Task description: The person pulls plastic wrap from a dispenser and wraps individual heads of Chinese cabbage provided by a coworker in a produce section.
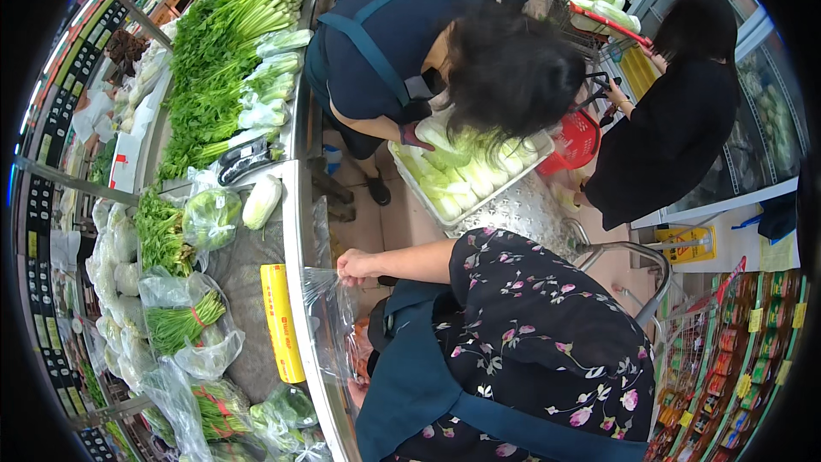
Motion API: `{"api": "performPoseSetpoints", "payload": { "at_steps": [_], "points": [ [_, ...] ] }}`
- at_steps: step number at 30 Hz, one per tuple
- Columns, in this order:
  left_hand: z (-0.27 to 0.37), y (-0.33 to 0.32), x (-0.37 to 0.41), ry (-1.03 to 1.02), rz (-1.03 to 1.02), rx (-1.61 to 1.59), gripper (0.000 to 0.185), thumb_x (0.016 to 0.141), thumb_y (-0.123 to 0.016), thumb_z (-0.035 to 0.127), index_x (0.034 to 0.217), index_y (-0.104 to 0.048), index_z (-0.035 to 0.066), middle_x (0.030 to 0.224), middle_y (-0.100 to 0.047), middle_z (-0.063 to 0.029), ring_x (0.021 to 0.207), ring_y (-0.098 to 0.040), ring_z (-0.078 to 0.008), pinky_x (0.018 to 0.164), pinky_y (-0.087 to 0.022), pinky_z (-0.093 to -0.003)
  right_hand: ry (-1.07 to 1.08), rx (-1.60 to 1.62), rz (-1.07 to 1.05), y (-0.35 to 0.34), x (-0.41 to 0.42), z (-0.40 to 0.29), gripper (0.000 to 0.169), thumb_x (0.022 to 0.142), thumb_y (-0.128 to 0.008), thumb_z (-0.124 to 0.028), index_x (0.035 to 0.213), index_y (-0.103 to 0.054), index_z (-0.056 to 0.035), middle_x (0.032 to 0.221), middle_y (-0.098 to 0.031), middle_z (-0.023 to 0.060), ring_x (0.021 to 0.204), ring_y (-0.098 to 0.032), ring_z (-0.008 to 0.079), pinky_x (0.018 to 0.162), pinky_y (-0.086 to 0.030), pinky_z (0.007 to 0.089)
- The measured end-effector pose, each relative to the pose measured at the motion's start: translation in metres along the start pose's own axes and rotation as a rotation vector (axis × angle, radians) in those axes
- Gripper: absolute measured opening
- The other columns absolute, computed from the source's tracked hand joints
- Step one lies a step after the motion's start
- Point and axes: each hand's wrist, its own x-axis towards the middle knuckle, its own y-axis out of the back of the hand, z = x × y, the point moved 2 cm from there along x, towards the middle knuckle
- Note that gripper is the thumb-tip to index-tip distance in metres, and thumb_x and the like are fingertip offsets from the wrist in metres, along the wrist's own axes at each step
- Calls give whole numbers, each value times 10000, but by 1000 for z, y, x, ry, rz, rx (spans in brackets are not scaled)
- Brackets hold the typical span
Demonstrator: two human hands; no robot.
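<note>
My right hand [356, 267], its fingers closed, grips the gathered edge of clear plastic film [330, 295] at the counter's edge. The film stretches down beside the metal rim [301, 295]. Only part of my left hand [358, 391] shows lower down, against the film's lower end; its grip is hidden. Orange items [362, 340], unclear in kind, show behind the film. A long yellow package with writing [282, 324] lies on the counter to the left. Above it lie a napa cabbage [262, 202], a bagged green vegetable [211, 218] and wrapped eggplants [245, 160].
Leafy celery [211, 70] and bagged greens [186, 321] lie along the counter. A co-worker [385, 45] bends over a white crate [471, 213] of napa cabbages, close to a metal platform cart [513, 218]. At right, a person in black [667, 115] stands near a red basket [577, 141].
</note>
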Motion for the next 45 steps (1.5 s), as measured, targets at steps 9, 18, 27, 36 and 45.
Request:
{"api": "performPoseSetpoints", "payload": {
  "at_steps": [9,18,27,36,45],
  "points": [
    [-6,15,-1,-27,-80,-126,238,919,-500,277,769,-474,95,617,-452,-19,571,-457,-158,568,-402,-264,-3,38,-71,-3,0,-8,123,884,-509,-148,851,-590,-62,764,-633,27,642,-609,101,506,-471,250],
    [29,-34,-37,-203,45,-296,184,916,-503,254,843,-523,87,734,-524,-7,613,-474,-123,562,-412,-264,-38,164,-183,8,-2,-15,92,893,-536,-159,874,-571,-76,829,-632,40,713,-604,102,565,-471,218],
    [17,-39,-64,-248,-17,-340,148,926,-485,180,825,-510,75,692,-482,3,594,-437,-101,528,-390,-256,-113,251,-219,15,-12,-2,93,912,-516,-155,890,-561,-77,839,-614,34,727,-584,102,601,-468,226],
    [22,-37,-64,-257,-70,-366,163,934,-487,223,869,-525,78,698,-534,-19,615,-517,-126,587,-440,-256,-38,308,-346,12,-14,-23,75,912,-513,-141,888,-540,-76,883,-616,60,806,-596,147,684,-487,285],
    [49,-39,-60,-258,-130,-610,191,916,-516,232,1009,-520,66,877,-624,-82,812,-635,-233,706,-523,-330,-10,401,-435,-8,-1,-49,71,913,-506,-132,895,-537,-71,957,-607,79,893,-596,172,786,-488,325]
  ]
}}
